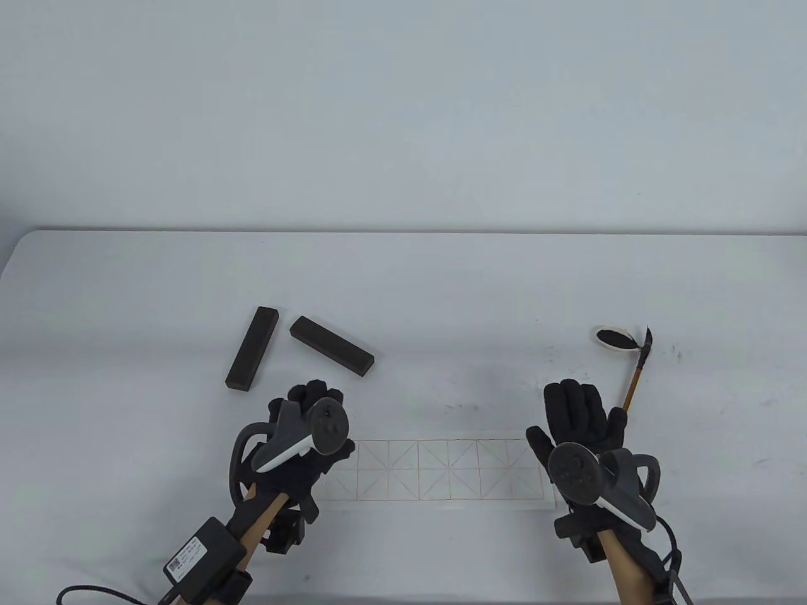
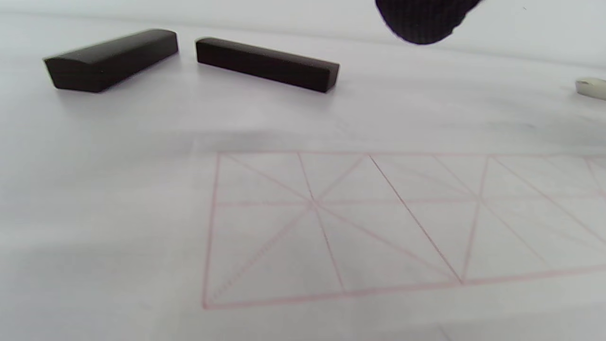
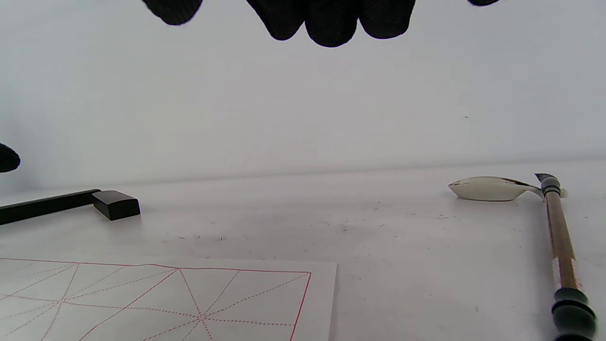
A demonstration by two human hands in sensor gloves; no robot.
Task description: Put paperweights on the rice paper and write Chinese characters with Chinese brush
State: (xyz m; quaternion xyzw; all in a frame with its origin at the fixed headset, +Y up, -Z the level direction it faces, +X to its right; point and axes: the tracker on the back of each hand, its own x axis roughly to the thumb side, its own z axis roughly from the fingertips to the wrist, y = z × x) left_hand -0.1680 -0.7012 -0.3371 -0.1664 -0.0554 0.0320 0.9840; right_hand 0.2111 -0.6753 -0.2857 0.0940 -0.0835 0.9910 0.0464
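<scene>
Both paperweights (image 1: 252, 347) (image 1: 331, 346) just beyond the empty left grip (image 1: 301, 435).

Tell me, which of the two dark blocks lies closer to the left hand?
The right-hand paperweight, the one slanting down towards the rice paper. Its near end lies just beyond the left hand. The other paperweight sits further left, angled away.

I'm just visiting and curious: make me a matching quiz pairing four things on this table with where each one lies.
1. two dark rectangular paperweight blocks
2. white rice paper with red grid
3. bamboo-handled Chinese brush
4. small white ink dish

A. between the hands
B. far right, holding black ink
C. beyond the left hand
D. tip resting on the dish

Pairs: 1-C, 2-A, 3-D, 4-B
</scene>
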